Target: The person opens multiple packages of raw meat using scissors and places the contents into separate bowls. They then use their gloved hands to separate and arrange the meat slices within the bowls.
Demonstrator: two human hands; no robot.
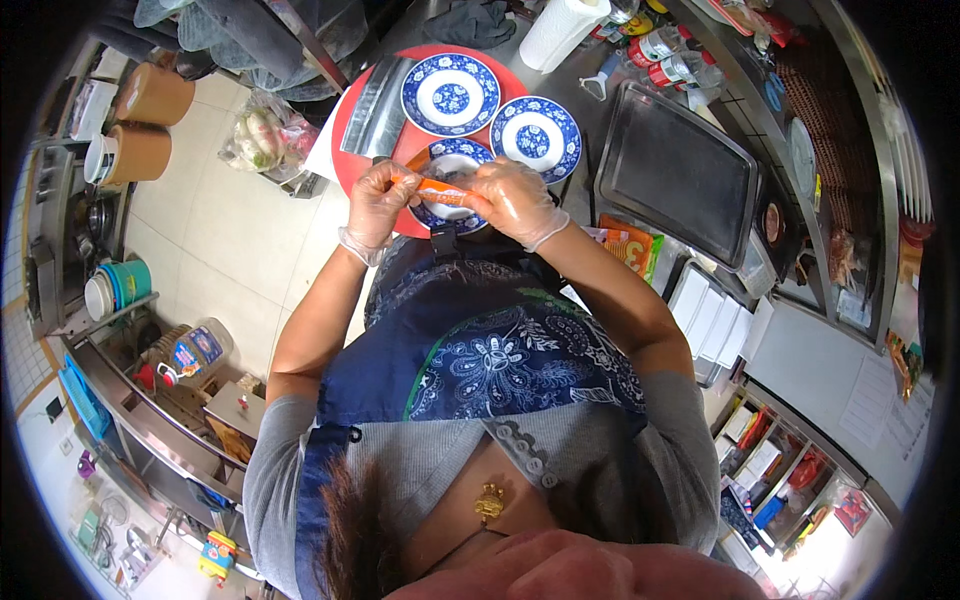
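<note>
Both of my hands wear clear plastic gloves. My left hand (379, 199) pinches one end of a narrow orange plastic packet (442, 193), and my right hand (517, 196) grips its other end. The packet is stretched between them above a blue-and-white floral plate (452, 159), which my hands partly cover. Two matching plates lie beyond it, an upper plate (450, 94) and a right-hand plate (535, 140). Beneath them is a round red cutting board (349, 161). A wide metal blade (381, 105), apparently a cleaver, rests on the board's left side.
Right of the plates sits a dark rectangular tray (679, 172). A paper towel roll (562, 34), a peeler (598, 81) and bottles (664, 56) are at the back. An orange-and-green food bag (630, 251) lies near my right forearm. A bag of vegetables (259, 139) is at left.
</note>
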